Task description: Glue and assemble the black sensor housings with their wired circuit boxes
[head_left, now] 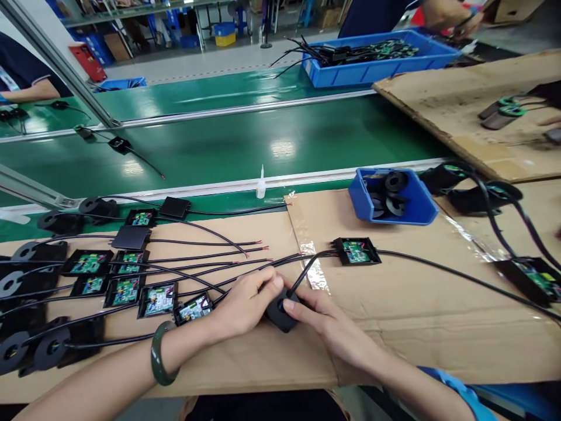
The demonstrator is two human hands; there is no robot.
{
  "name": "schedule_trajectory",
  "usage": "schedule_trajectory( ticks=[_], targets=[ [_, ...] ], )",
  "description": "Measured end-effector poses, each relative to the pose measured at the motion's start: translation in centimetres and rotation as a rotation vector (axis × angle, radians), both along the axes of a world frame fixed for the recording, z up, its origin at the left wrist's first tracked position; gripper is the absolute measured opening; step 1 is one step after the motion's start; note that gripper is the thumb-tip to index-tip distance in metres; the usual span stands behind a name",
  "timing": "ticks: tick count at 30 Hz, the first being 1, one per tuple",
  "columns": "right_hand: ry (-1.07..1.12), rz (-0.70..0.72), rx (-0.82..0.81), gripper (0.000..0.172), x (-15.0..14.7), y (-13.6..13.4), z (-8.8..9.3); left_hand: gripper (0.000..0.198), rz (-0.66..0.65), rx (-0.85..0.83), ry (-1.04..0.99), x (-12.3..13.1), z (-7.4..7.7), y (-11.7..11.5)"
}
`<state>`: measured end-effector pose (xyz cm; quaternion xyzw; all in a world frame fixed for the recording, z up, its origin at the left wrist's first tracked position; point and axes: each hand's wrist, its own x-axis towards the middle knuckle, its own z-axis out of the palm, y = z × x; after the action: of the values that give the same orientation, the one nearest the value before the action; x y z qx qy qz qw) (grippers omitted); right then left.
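Observation:
Between both hands, low over the cardboard, is a black plastic housing (281,314) with a black cable (307,273) coming out of its top. My left hand (249,298) grips it from the left, thumb and fingers closed at its upper edge. From the right, my right hand (326,318) presses its thumb onto the front face, fingers curled behind. The cable leads to an open black case with a green circuit board (357,251) just beyond. Left of my hands, another open case with a board (193,308) lies close to my left wrist.
Several black cable assemblies (127,289) cover the left side. A blue bin (394,213) holds black round parts; a small white bottle (261,186) stands by the green conveyor (210,140). A blue crate (342,76) of cables sits behind. Other people work at far left and right.

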<state>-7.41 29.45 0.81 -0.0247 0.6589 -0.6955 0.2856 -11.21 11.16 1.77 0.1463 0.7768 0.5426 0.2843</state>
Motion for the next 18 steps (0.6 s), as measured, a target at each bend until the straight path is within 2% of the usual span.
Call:
schedule_trajectory(
  ticks=[4,9,12,18],
  targets=[
    [-0.045,-0.006,0.005,0.076,0.30,0.00,-0.22,0.047,-0.006,0.036,-0.075,-0.55,0.07,-0.57],
    [-0.067,-0.019,0.008,0.074,0.18,0.00,0.05,0.033,-0.111,0.178,-0.207,-0.77,0.52,-1.05],
    [-0.043,-0.026,0.003,0.073,0.27,-0.04,0.30,0.031,-0.087,0.246,-0.263,-0.51,0.34,-0.94],
    [-0.008,-0.039,0.044,0.071,0.49,-0.10,0.53,0.025,-0.049,0.268,-0.318,-0.39,0.01,-0.64]
  ],
)
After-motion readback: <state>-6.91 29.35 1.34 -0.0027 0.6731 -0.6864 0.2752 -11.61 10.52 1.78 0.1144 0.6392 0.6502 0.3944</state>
